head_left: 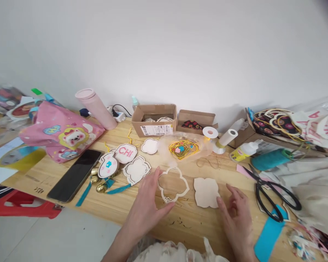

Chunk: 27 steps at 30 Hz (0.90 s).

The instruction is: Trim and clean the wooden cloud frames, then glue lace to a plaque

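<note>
A pale wooden frame (186,187) with a scalloped outline and cut-out corners lies on the table. My left hand (147,203) is at its left side, thumb and fingers spread apart around that edge. To the right lies a cream scalloped panel (206,193), flat on the wood. My right hand (236,213) rests at the panel's right edge, a fingertip touching or very near it, with its fingers apart. Left of the frame sit a white framed plaque (136,170), a plaque lettered CHI (126,153) and a flowered plaque (108,165) with bells.
Black scissors (262,185) lie on the right, near a blue ribbon (270,233), a teal thread spool (272,159) and a glue bottle (243,151). Cardboard box (153,127) and yellow cords (183,149) are behind. A phone (75,176) and pink bag (61,131) are left.
</note>
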### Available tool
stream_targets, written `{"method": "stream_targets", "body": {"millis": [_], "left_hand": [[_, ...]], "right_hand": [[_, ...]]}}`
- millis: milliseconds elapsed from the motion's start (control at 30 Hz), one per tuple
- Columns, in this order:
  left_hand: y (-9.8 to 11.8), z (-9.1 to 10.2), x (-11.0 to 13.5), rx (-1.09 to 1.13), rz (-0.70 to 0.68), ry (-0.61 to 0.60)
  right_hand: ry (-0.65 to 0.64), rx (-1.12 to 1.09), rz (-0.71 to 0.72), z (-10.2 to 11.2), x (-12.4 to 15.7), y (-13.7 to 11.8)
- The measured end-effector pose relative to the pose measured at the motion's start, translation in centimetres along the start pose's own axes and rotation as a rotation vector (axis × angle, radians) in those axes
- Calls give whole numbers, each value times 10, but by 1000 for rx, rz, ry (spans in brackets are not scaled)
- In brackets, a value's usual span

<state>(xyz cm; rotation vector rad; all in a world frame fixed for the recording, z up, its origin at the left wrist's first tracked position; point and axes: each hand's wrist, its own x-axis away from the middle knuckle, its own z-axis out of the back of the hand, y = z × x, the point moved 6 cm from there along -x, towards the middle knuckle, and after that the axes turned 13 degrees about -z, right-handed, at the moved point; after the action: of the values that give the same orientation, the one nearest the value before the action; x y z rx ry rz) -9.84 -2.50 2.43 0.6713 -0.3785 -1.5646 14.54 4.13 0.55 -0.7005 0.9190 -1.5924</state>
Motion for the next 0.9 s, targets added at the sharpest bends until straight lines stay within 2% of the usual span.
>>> {"method": "stream_targets", "body": {"millis": [33, 100, 167, 233, 300, 400, 467, 533, 600, 667, 800, 833, 900], "left_hand": [[3, -4, 0, 38, 4, -30], [9, -14, 0, 99, -17, -108], [16, -26, -2, 145, -76, -184], [22, -39, -4, 189, -140, -240], [26, -51, -8, 230, -164, -266], [33, -74, -16, 238, -190, -320], [43, -91, -23, 186, -283, -388], [55, -105, -32, 115, -411, -429], [63, -110, -44, 46, -482, -402], [66, -104, -59, -7, -478, -327], [58, -74, -82, -31, -330, -76], [56, -68, -83, -3, -283, -16], [57, -67, -79, 176, -219, 17]], "right_hand": [[-10, -17, 48, 0, 1, -10], [-178, -81, 54, -10, 4, -25], [-389, -177, -59, -24, 7, -27], [-472, -261, -212, -31, 9, -14], [-402, -316, -327, -27, 7, 7], [-173, -379, -413, -2, 2, 36], [-71, -417, -434, 17, 1, 41], [-33, -439, -433, 32, 3, 37], [-44, -447, -424, 40, 7, 30], [-66, -464, -422, 43, 12, 28], [-98, -526, -478, 42, 18, 45], [-107, -549, -502, 41, 19, 51], [-128, -616, -538, 39, 20, 61]]}}
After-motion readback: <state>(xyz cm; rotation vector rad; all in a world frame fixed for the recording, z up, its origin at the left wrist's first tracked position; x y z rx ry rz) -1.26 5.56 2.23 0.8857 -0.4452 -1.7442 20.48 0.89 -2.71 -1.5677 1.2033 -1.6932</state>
